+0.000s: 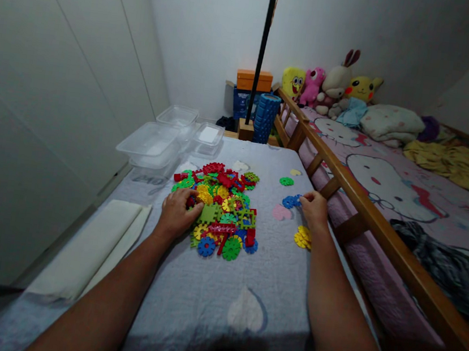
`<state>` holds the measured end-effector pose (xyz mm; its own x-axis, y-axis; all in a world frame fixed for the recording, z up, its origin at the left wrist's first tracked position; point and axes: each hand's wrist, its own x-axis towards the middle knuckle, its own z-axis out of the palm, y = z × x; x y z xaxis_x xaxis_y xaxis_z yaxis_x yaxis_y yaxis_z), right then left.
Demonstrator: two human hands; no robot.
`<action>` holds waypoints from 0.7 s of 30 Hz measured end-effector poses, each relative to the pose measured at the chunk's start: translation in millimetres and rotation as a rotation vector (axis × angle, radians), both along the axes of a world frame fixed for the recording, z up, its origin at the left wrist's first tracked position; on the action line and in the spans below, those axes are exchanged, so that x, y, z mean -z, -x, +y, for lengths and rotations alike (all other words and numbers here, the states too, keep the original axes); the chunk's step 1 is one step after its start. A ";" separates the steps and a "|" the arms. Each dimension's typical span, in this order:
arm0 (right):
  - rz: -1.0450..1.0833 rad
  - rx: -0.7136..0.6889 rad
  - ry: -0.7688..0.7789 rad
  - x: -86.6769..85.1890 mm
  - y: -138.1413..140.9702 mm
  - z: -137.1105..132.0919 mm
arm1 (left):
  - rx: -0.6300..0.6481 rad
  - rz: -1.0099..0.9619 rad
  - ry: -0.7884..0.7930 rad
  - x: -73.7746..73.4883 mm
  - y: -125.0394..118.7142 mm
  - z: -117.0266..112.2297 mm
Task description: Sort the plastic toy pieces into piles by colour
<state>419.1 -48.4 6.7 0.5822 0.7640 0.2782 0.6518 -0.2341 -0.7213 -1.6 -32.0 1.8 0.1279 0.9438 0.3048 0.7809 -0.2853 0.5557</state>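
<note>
Head view: the left hand (179,213) rests at nine o'clock on the pile (210,213), its grip unclear; at three o'clock, a blue disc (297,200), pinched by the right hand (314,209). Yellow discs (302,237) at that hand's six o'clock could scatter if it drags back.

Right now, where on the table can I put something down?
The tablecloth is bare around the big white heart, between the pile of plastic connecting pieces and the near edge. A narrower gap lies between that pile and the yellow notched discs. Crowded: the pile at the left hand, and the back left, with clear plastic boxes.
</note>
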 end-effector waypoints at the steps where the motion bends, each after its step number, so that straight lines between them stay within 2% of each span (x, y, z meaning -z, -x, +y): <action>1: -0.041 0.026 0.036 -0.3 -1.2 -0.8 | 0.000 -0.001 0.000 -0.2 -0.2 -0.2; 8: -0.260 0.122 0.277 -4.9 1.1 -8.4 | 0.001 -0.010 0.006 -0.3 -0.5 -0.2; 11: -0.308 0.120 0.328 -8.8 4.6 -10.8 | 0.002 -0.004 0.007 -1.2 -0.5 -0.4; 13: -0.333 0.100 0.308 -13.5 8.7 -11.0 | 0.004 0.000 0.007 -2.3 -0.6 -0.9; 16: -0.329 -0.067 0.182 -21.9 24.2 -8.9 | 0.009 -0.002 0.012 -3.4 -0.7 -1.6; 21: -0.250 -0.561 0.093 -26.7 79.2 -4.3 | 0.006 0.002 0.015 -3.0 -0.5 -1.1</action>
<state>339.8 -52.6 33.4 0.0109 0.9624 0.2715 0.8407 0.1382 -0.5236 -1.1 -33.1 4.8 0.1339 0.9475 0.2905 0.7802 -0.2815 0.5586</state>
